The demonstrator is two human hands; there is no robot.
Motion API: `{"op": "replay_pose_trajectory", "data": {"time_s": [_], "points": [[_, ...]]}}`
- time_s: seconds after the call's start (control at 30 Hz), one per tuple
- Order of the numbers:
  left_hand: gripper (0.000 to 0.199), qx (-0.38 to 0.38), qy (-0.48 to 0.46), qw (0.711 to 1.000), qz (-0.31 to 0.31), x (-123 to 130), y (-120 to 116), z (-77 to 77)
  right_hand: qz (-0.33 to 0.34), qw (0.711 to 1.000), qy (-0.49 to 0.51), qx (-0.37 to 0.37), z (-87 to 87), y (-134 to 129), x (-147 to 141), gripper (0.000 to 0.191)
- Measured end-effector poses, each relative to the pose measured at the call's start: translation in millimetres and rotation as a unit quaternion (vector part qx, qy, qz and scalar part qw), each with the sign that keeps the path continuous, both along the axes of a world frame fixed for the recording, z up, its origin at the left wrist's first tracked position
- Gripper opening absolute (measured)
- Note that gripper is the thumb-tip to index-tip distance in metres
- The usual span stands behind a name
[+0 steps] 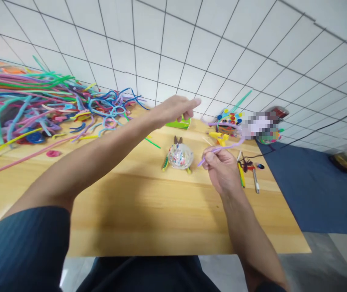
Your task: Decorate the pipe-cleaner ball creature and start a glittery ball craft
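My right hand [222,164] pinches a purple pipe cleaner [226,147] between thumb and fingers, over the right part of the table. One end of it pokes out below the fingertips; the rest bends up and loops back to the left. My left hand [184,109] is raised further back, index finger stretched out and the other fingers partly curled, with nothing visible in it. Between the hands, a clear ball with colourful bits [180,156] sits over pliers [165,163] with green-yellow handles, hiding their middle. Their dark jaws stick out behind the ball.
A big heap of coloured pipe cleaners [39,105] covers the table's left. A yellow glue gun [220,138], a decorated ball [230,119], a pen [255,180] and a black cord [307,132] are at the right. Behind stands a white tiled wall [173,48].
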State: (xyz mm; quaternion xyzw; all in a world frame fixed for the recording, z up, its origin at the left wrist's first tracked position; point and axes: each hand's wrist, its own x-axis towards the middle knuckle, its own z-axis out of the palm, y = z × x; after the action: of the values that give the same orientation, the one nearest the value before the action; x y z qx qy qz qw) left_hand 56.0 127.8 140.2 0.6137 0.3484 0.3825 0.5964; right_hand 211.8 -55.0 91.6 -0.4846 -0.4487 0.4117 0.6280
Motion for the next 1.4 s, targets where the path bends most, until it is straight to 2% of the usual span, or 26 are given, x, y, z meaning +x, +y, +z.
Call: {"op": "replay_pose_trajectory", "data": {"time_s": [0.1,0.13,0.2,0.27,0.37,0.57,0.7,0.87,1.07,1.17,1.27,1.33,1.4], "points": [[0.036,0.064,0.017,0.995,-0.077,-27.0,-63.8,-9.0,-0.062,0.998,-0.016,0.011,-5.0,4.5,-1.7,0.037],[0.034,0.099,0.035,0.988,-0.117,-31.8,-81.9,-14.8,-0.067,0.997,-0.027,0.013,-7.0,4.8,-3.7,0.037],[0.022,0.17,0.058,0.972,-0.152,-34.8,-108.7,-27.7,-0.062,0.997,-0.043,0.012,-10.0,2.7,-8.6,0.038],[0.024,0.242,0.069,0.957,-0.146,-33.1,-123.2,-39.3,-0.048,0.998,-0.05,0.006,-10.7,-3.2,-11.8,0.04],[0.03,0.328,0.105,0.927,-0.146,-33.4,-133.1,-53.2,-0.03,0.998,-0.057,0.004,-7.6,-18.3,-8.0,0.041],[0.036,0.4,0.216,0.874,-0.172,-45.9,-157.1,-82.3,-0.045,0.998,-0.047,-0.006,-5.4,-44.7,12.3,0.038],[0.036,0.395,0.215,0.871,-0.198,-45.8,-171.0,-100.3,-0.075,0.997,0.01,-0.01,-12.4,-43.3,21.4,0.039],[0.039,0.369,0.228,0.874,-0.218,-47.4,-178.3,-122.0,-0.093,0.994,0.061,0.001,-17.2,-27.7,44.3,0.039],[0.04,0.361,0.272,0.861,-0.233,-56.0,-181.4,-142.4,-0.133,0.977,0.164,0.021,-2.0,-15.2,76.5,0.032],[0.038,0.341,0.289,0.863,-0.237,-59.0,-185.4,-143.8,-0.125,0.967,0.222,0.006,2.8,-15.7,84.7,0.028],[0.034,0.304,0.311,0.869,-0.236,-68.5,-185.2,-139.4,-0.076,0.972,0.22,-0.027,-1.5,-19.3,87.5,0.026],[0.032,0.265,0.33,0.874,-0.237,-85.5,-176.8,-131.8,-0.054,0.977,0.201,-0.046,-6.2,-24.1,88.2,0.024],[0.03,0.21,0.336,0.881,-0.258,-112.5,-158.1,-119.9,-0.044,0.982,0.171,-0.06,-8.4,-31.3,90.1,0.021]]}}
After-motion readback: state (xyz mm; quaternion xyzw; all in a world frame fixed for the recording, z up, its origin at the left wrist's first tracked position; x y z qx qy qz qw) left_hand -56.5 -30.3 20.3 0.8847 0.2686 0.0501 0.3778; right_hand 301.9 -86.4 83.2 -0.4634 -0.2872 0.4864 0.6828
